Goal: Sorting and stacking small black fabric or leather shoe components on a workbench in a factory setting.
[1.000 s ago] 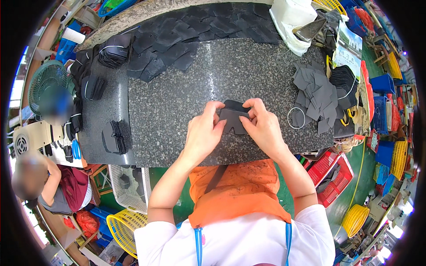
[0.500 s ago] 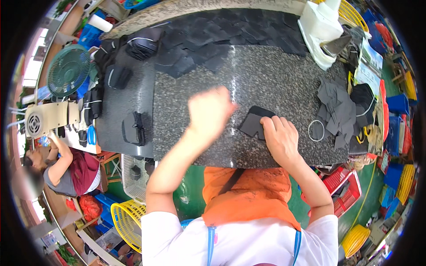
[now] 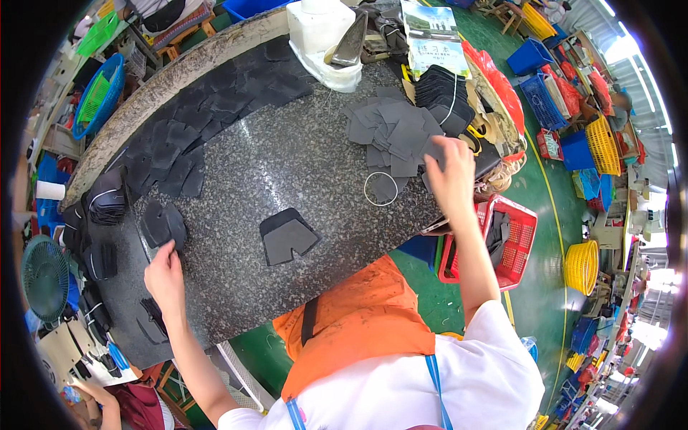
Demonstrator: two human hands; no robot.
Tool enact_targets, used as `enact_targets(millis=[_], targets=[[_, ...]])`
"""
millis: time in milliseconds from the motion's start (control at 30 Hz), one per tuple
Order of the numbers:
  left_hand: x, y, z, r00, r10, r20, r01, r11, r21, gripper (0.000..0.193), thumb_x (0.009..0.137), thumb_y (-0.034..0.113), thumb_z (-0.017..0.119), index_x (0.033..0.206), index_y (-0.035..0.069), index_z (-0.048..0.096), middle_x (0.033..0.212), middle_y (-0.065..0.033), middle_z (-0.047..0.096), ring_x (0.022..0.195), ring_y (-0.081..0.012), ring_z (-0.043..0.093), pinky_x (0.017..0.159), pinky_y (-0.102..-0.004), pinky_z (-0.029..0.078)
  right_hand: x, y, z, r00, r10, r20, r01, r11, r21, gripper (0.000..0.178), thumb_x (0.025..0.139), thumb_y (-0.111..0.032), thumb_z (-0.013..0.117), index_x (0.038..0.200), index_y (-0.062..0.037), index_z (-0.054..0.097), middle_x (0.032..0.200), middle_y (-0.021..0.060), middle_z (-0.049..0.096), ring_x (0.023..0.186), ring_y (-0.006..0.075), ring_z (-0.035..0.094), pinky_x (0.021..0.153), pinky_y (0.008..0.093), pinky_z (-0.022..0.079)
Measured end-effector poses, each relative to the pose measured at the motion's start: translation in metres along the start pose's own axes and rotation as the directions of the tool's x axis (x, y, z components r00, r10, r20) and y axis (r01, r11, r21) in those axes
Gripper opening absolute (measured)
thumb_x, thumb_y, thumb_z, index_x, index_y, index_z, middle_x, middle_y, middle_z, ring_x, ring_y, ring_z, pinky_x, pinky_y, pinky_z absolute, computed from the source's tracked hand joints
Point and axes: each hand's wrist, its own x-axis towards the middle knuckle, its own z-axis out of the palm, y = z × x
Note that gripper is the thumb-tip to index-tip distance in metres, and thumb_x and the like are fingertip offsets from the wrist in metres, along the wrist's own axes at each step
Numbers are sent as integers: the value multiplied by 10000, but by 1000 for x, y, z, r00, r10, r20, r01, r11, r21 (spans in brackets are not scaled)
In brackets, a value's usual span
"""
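Observation:
At the left of the dark speckled table, my left hand [image 3: 166,281] pinches the lower edge of a black cut sheet piece [image 3: 163,223]. Over on the right, my right hand [image 3: 454,179] reaches to the edge of a loose pile of grey cut pieces [image 3: 401,132], with thumb and fingers apart. Midway between the hands lies a notched grey piece [image 3: 288,242] on top of a black piece [image 3: 288,216], whose dark border shows around it. A white elastic band ring [image 3: 367,188] rests just below the grey pile.
Black pieces [image 3: 215,100] spread along the far edge. A banded black stack [image 3: 446,97], a booklet [image 3: 436,39] and a white container [image 3: 321,29] stand at the back right. Banded bundles [image 3: 107,197] sit at left. A red basket [image 3: 517,251] stands beyond the right edge.
My view has turned right. My right hand has left the notched piece and gone to the grey pile. My left hand has moved left and now holds a black piece.

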Motion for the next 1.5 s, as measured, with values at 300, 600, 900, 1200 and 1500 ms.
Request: enact_targets(millis=[300,600,900,1200,1500], targets=[[-32,8,-48,862,-185,472,465,663,-587,188,956,190,645,1035,53,747,637,1,640,504,-45,504,451,-221,361,2,25,-2,999,-41,30,43,997,-58,352,754,-155,817,1033,-21,649,1080,172,650,1060,365,603,921,435,475],[-53,33,-48,933,-338,123,325,645,-692,152,926,121,723,1012,3,763,811,6,672,632,-25,524,591,-186,415,-1,62,7,961,176,211,-266,790,552,74,935,-60,642,952,0,604,1139,89,674,1033,159,582,968,305,431],[-46,144,-8,965,-49,259,264,211,-941,264,862,-2,731,1119,58,748,1128,-54,709,916,-96,619,843,-258,494,3,42,0,914,255,314,-392,368,843,162,972,-121,675,1096,-24,635,985,37,683,820,86,622,778,230,505],[-49,179,-17,980,193,56,-59,545,-836,556,772,-24,777,1298,83,635,1200,-90,634,1107,-194,614,949,-343,488,-27,-134,-1,671,-423,609,-319,577,752,168,887,-29,699,1053,-7,693,901,62,705,823,119,670,754,274,537],[-40,173,14,942,-44,331,291,599,-746,274,918,-3,647,1174,60,574,732,-34,656,625,-89,614,553,-267,495,-34,-174,40,672,-385,632,-96,802,590,352,882,-89,657,1214,-65,541,852,184,700,786,385,696,681,474,532]])
